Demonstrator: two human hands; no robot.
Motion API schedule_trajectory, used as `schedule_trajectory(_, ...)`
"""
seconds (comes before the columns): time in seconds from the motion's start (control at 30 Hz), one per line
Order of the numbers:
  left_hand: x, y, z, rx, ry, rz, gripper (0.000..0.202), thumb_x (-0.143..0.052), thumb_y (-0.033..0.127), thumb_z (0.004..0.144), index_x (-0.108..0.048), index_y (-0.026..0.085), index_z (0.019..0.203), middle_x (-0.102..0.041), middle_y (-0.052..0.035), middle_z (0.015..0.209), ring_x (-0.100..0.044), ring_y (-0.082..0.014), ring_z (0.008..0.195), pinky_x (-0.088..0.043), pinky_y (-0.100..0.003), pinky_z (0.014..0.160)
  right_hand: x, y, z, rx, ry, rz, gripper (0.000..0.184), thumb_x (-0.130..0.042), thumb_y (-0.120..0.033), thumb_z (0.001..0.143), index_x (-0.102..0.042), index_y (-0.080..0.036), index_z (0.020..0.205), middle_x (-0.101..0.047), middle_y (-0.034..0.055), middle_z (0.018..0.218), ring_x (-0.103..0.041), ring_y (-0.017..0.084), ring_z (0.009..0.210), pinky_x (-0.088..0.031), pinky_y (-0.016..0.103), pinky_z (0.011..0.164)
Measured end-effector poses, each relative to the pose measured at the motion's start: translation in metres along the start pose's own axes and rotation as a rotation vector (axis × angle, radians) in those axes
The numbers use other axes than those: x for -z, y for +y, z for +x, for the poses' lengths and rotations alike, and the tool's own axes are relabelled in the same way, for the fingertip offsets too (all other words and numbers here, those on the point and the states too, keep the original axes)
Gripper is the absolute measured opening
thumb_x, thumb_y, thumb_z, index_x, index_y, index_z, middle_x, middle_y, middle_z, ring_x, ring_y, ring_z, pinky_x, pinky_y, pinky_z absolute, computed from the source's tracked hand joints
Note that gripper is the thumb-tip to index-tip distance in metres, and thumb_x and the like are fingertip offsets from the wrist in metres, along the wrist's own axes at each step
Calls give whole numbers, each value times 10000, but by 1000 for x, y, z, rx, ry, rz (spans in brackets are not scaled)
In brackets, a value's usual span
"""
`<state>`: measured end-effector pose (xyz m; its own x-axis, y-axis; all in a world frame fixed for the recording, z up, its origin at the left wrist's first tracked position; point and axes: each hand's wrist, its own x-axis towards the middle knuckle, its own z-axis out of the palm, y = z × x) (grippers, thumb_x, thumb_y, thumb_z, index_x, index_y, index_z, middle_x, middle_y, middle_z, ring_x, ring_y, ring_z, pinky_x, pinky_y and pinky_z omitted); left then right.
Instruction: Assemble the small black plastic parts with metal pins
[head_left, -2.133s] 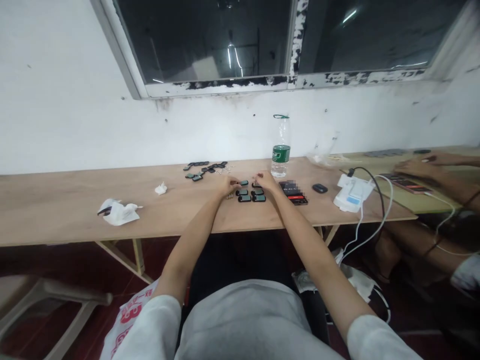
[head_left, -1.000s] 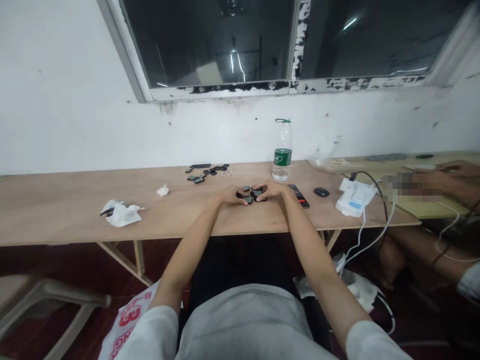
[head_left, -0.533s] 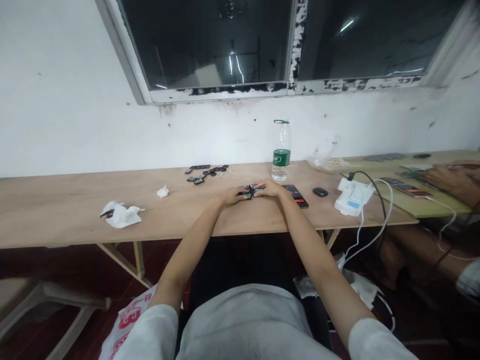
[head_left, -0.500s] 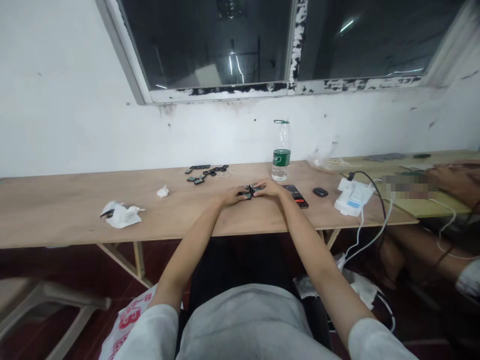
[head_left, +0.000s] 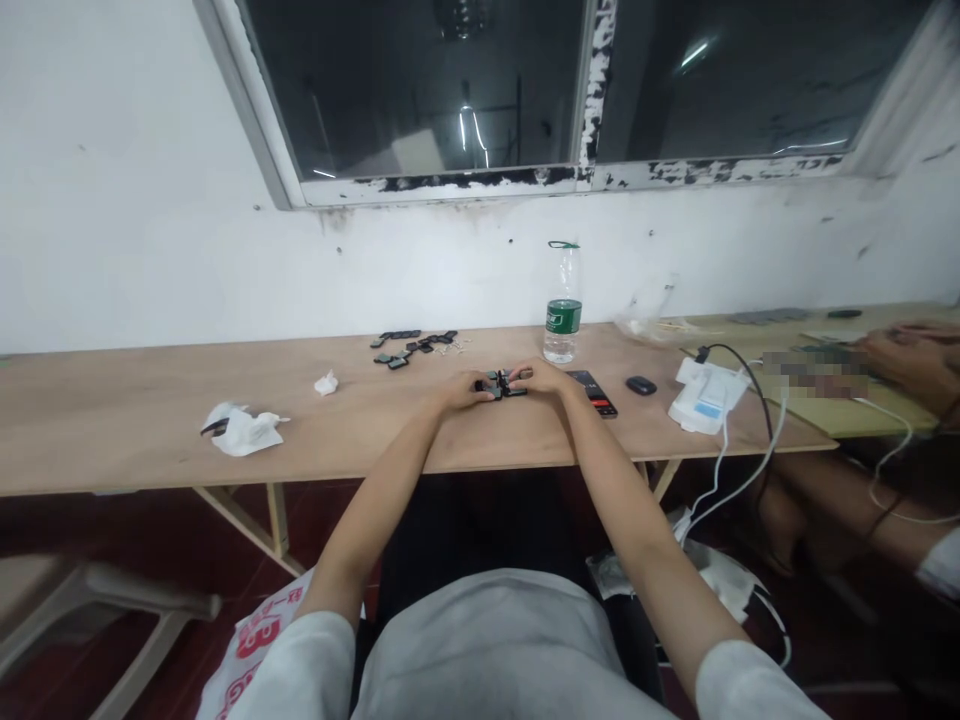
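Note:
Small black and grey flat pieces point(head_left: 493, 392) lie on the wooden table between my two hands, too small to name exactly. My left hand point(head_left: 463, 391) holds their left side, with thumb and fingers against the edge. From the right, my right hand point(head_left: 541, 377) grips the same cluster, its fingers bent over the top and side. Parts of the pieces are hidden under my fingers. Farther back lies a loose group of similar black and grey pieces point(head_left: 397, 360), with tiny light-coloured bits point(head_left: 452, 347) beside them.
A water bottle point(head_left: 562, 318), a phone point(head_left: 592, 393) and a small black case point(head_left: 640, 385) are to the right. Beyond them stands a white power strip point(head_left: 707, 396) with cables. Crumpled tissues point(head_left: 251, 432) lie left. A co-worker's hands point(head_left: 911, 355) are at far right.
My right fingers have shifted and lifted slightly, so more of the dark pieces shows between my hands. My left hand stays almost in place.

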<state>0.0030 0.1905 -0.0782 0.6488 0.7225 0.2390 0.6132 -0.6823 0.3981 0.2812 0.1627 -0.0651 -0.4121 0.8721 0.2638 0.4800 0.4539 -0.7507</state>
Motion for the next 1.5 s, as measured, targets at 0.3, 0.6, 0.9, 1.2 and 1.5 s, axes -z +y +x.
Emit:
schedule_trajectory(0.3,0,8,-2,43,28,-3,386,-795,449,958,-826,196,1248,-815,-100,1297,-740,-334,1173,-568,-403,1053,-6,15,6,-10,41,-31,201,-884,-318,838,-908,-197,997,-852,118,1235,-795,347,1201,-575,467,1161)
schedule_trajectory(0.6,11,2,1,-2,88,-48,305,-733,432,990,-838,215,1178,-823,-101,1245,-762,-307,1152,-585,-399,1063,-8,7,5,12,116,-51,179,-847,-344,883,-910,-205,977,-861,121,1191,-804,348,1174,-595,474,1131)
schedule_trajectory(0.9,49,-4,-44,-48,-18,-112,461,-905,529,786,-876,228,1134,-819,-112,1263,-753,-314,1144,-618,-394,986,-10,3,6,10,175,-31,183,-851,-304,877,-884,-170,998,-864,147,1154,-821,319,1071,-640,456,1043)
schedule_trajectory(1.2,26,-11,-44,-19,9,-152,287,-879,469,856,-889,183,868,-832,-156,1065,-773,-281,915,-639,-389,849,-10,7,8,-27,175,-49,190,-813,-316,902,-885,-172,1003,-862,135,1170,-817,322,1117,-620,452,1077)
schedule_trajectory(1.5,13,-14,-27,-9,112,-118,136,-858,326,876,-867,199,829,-828,-118,1015,-771,-271,984,-633,-411,973,-10,6,9,-35,181,-63,137,-814,-288,904,-877,-173,943,-866,129,1133,-816,316,1094,-623,431,1059)
